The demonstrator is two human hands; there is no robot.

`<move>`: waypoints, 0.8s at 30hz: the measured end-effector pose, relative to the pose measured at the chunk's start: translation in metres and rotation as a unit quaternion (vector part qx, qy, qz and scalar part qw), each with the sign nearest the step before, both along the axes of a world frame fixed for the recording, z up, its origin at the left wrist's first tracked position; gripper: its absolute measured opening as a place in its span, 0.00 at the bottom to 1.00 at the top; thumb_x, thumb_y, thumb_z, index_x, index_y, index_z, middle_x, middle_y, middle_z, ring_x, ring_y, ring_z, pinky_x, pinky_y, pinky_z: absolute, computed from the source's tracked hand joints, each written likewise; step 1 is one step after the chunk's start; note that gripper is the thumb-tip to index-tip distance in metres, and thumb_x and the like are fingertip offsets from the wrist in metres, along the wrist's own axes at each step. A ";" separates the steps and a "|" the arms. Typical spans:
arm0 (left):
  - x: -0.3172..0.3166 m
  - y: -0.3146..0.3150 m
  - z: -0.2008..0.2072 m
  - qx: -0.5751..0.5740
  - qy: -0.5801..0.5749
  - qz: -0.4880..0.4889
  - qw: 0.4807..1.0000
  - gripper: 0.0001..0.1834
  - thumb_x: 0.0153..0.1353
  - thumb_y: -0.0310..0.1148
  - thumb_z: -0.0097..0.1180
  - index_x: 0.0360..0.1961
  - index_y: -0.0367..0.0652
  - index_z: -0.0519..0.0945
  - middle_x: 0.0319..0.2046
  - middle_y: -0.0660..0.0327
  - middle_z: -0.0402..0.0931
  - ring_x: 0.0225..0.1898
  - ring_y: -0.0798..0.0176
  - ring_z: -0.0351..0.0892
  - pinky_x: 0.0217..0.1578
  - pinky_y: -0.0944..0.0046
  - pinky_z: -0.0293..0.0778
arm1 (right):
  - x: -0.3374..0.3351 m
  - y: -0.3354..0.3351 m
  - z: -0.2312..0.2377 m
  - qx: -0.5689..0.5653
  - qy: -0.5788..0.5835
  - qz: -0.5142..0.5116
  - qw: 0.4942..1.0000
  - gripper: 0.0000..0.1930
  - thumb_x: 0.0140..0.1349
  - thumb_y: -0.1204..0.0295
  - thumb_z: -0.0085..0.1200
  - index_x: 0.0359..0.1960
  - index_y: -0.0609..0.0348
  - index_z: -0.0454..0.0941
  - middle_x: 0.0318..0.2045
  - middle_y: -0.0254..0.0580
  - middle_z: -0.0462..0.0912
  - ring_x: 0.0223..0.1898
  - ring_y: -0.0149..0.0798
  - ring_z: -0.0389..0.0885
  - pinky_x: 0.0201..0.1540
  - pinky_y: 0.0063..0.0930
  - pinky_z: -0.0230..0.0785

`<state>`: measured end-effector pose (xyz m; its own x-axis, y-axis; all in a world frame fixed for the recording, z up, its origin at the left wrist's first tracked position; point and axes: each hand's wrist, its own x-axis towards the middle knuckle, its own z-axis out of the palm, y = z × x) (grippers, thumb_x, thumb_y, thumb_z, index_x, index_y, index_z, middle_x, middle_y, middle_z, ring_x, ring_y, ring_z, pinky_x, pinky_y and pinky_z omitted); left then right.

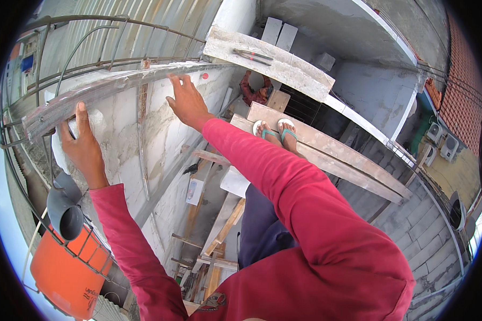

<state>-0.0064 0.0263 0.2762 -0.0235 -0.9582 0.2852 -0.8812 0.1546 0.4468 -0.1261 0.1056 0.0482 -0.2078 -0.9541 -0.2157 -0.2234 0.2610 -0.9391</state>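
A long, weathered wooden board (99, 95) runs along the top of the white block wall (126, 144), smeared with grey mortar. At its near left end, my left hand (84, 150) touches the lower edge, with the thumb up across the board's face and the fingers apart. Farther along, my right hand (188, 101) reaches to the same board, its fingers spread and slightly bent near the lower edge. Neither palm shows. A small red round spot (204, 76) marks the wall just right of my right hand.
My sandalled feet stand on wooden planks (326, 155) high above the ground. Pincers (253, 56) lie on a concrete ledge (300, 72). Below, another person (256, 88) is partly visible. Bent rebar (96, 21), a grey pipe elbow (69, 214) and an orange tank (69, 273) stand left.
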 end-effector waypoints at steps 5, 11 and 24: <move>0.019 -0.004 0.005 0.022 -0.029 -0.013 0.999 0.29 0.69 0.48 0.64 0.58 0.33 0.81 0.52 0.48 0.81 0.55 0.54 0.78 0.61 0.58 0.67 | -0.033 0.136 -0.049 0.106 0.049 0.061 0.991 0.33 0.66 0.70 0.60 0.71 0.54 0.60 0.60 0.60 0.69 0.61 0.65 0.73 0.63 0.51 0.70; -0.005 -0.007 0.009 0.002 -0.003 -0.024 1.000 0.25 0.67 0.48 0.66 0.50 0.35 0.85 0.44 0.53 0.84 0.47 0.55 0.80 0.55 0.58 0.70 | -0.098 0.299 -0.112 0.125 0.226 0.161 0.953 0.29 0.67 0.62 0.58 0.67 0.56 0.67 0.58 0.60 0.73 0.62 0.68 0.72 0.65 0.52 0.67; 0.027 -0.014 -0.003 0.012 -0.050 0.019 0.998 0.33 0.63 0.59 0.65 0.54 0.39 0.84 0.48 0.47 0.84 0.49 0.47 0.80 0.56 0.54 0.71 | -0.188 0.370 -0.051 0.268 0.124 0.191 0.936 0.24 0.67 0.66 0.56 0.62 0.64 0.69 0.54 0.67 0.75 0.54 0.67 0.78 0.57 0.54 0.72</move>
<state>0.0207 0.0127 0.2734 -0.0136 -0.9655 0.2602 -0.9270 0.1097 0.3586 -0.3141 0.4760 -0.0023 0.0186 -0.7375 -0.6751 -0.5903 0.5368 -0.6028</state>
